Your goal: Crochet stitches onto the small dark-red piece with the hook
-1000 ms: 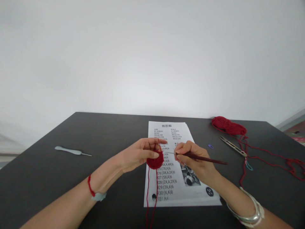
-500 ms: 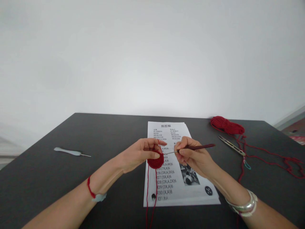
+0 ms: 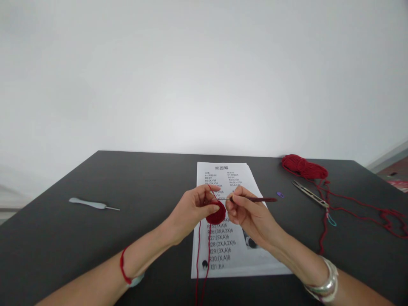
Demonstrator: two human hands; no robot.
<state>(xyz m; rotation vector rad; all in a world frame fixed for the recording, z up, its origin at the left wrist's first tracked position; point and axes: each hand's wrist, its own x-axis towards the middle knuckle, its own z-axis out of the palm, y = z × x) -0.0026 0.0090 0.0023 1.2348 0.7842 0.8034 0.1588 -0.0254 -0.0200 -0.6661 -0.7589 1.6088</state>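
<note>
— Moved since half a second ago?
— Brought the right hand (image 3: 251,213) closer to the left hand (image 3: 195,207), and shifted the red crocheted disc (image 3: 216,216) rightward.
— Held where?
— Above the dark table (image 3: 153,178), over the printed sheet (image 3: 245,268), well apart from a red yarn skein (image 3: 304,167) at back right.
— Gripping what?
— In the right, the dark-handled hook (image 3: 263,199); in the left, the disc, pinched under the thumb.
— And smallest?
— A purple stitch marker (image 3: 280,194), right of the hook.
</note>
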